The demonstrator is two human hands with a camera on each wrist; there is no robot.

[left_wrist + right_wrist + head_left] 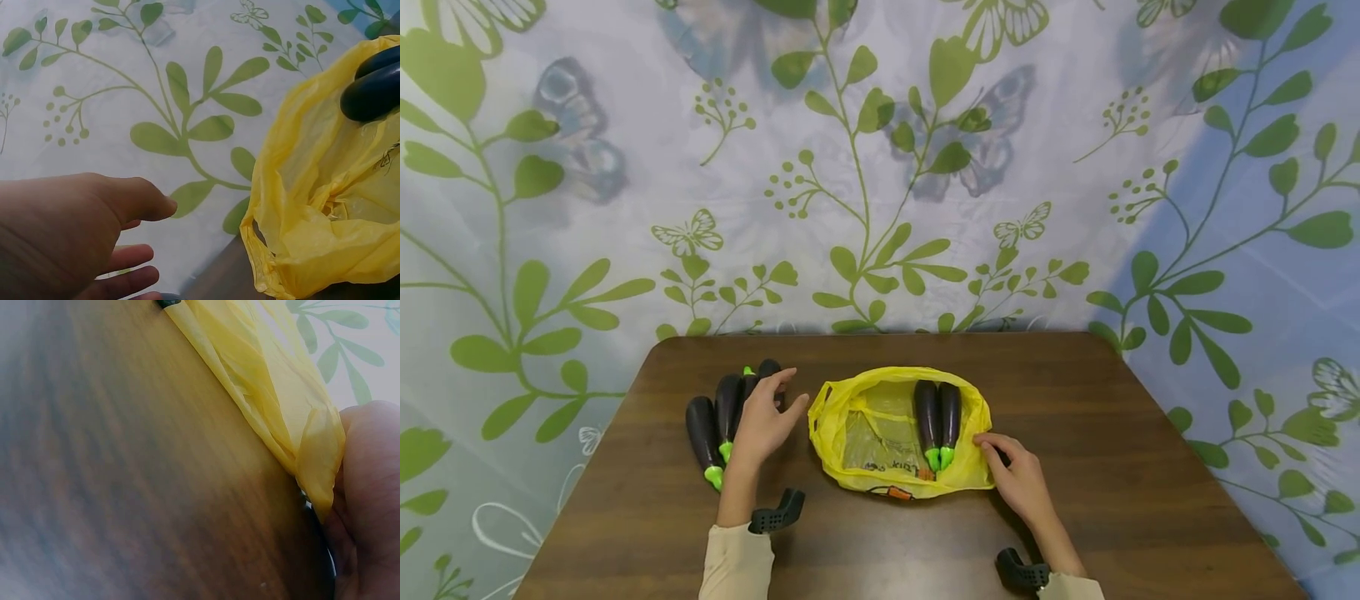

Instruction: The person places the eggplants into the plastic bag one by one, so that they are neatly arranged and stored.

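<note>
A yellow plastic bag [827, 454] lies on the table with its mouth spread, and two dark eggplants [928, 417] rest side by side in its right part. My right hand [1018, 479] pinches the bag's right edge between thumb and fingers; in the right wrist view the yellow plastic [322, 456] runs into that grip. Over a group of several eggplants [703, 433] at the left, my left hand [763, 425] hovers with fingers extended, partly hiding them. In the left wrist view my left hand [81, 231] has its thumb and fingers apart, holding nothing visible.
The brown wooden table [1075, 400] ends at the back against a cloth [880, 208] printed with green leaves and butterflies. A dark band with a black attachment [777, 512] is on the left wrist, and a similar one [1022, 572] is on the right.
</note>
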